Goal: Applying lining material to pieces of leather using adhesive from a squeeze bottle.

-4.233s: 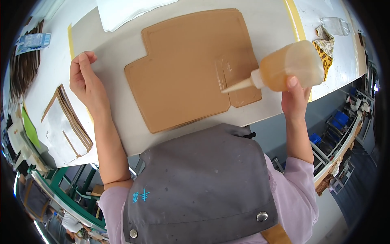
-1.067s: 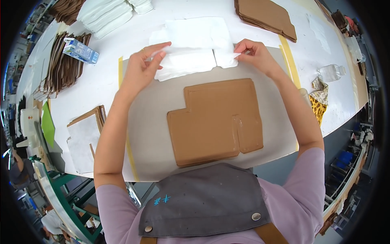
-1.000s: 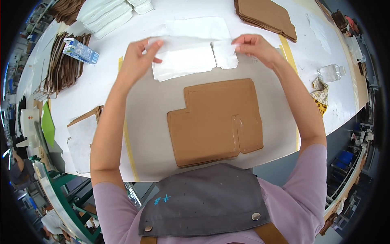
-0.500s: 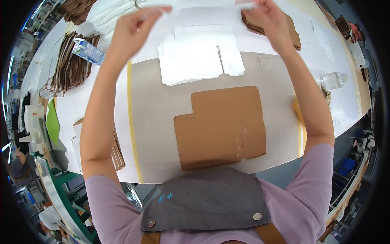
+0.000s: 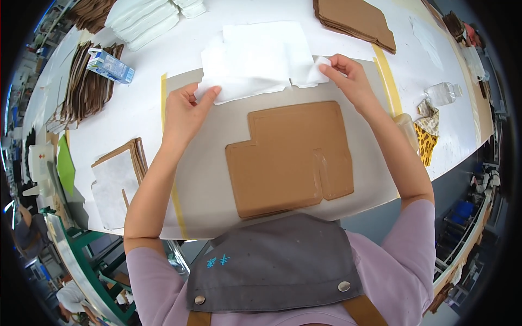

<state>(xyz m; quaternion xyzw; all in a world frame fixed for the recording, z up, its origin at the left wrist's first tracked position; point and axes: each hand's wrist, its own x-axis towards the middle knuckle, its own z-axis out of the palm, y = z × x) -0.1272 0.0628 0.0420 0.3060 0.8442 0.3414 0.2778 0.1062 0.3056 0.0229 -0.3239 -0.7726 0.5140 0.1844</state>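
Drawn back toward the body from the top edge of the head view, where they were half a second ago, are the left hand (image 5: 184,113) and the right hand (image 5: 353,80). Between them stretches a white sheet (image 5: 258,60), its near edge in their grasp: the left thumb and fingers pinch its near left corner, and the right ones nip the right corner, which curls up (how many layers lie beneath, I cannot tell). Most of the sheet lies beyond the left grip and to the left of the right one. Nearer the body, apart from both hands, the brown panel (image 5: 288,163) lies flat on the grey mat (image 5: 201,185), glossy around its slot. Just beside the right forearm is a bottle (image 5: 404,129), partly hidden; off to the left, a carton (image 5: 110,66) rests on brown pieces (image 5: 81,92).
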